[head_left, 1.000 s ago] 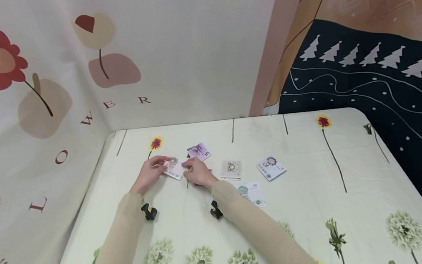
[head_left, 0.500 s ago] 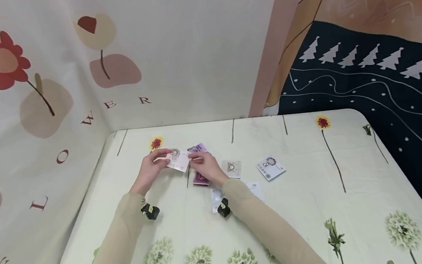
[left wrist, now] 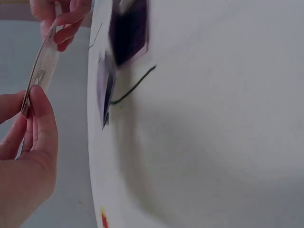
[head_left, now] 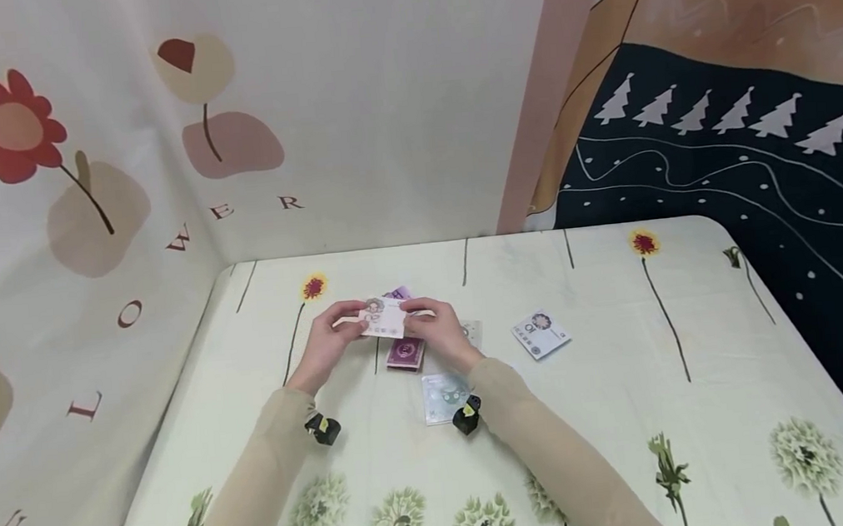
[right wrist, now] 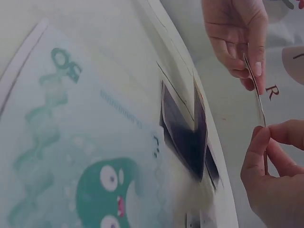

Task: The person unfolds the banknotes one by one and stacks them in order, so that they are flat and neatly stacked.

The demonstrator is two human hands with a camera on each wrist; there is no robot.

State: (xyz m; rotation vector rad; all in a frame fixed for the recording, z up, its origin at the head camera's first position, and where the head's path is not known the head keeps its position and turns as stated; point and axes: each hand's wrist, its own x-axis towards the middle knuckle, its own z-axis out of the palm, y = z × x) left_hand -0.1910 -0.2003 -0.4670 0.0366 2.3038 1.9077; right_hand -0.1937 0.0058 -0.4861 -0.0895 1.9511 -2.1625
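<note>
A small white card (head_left: 384, 318), printed like a banknote with a portrait, is held above the table between both hands. My left hand (head_left: 333, 336) pinches its left end between thumb and fingers. At the opposite end, the right hand (head_left: 436, 327) has the same kind of pinch. The left wrist view shows the raised card (left wrist: 45, 66) nearly edge-on. Just beneath the hands lies a dark purple folded card (head_left: 404, 353). A lighter purple card (head_left: 397, 293) is partly hidden behind the held one.
A pale blue card (head_left: 444, 399) with a green cartoon face lies near the right wrist. Partly covered by the right hand is a beige card (head_left: 473, 332). Farther right lies a white card (head_left: 541, 334). The tablecloth (head_left: 593, 415) has printed flowers; a curtain wall stands behind.
Both hands have lifted the white card and moved it to the right, turning it level. The dark purple card and the pale blue card have come into sight.
</note>
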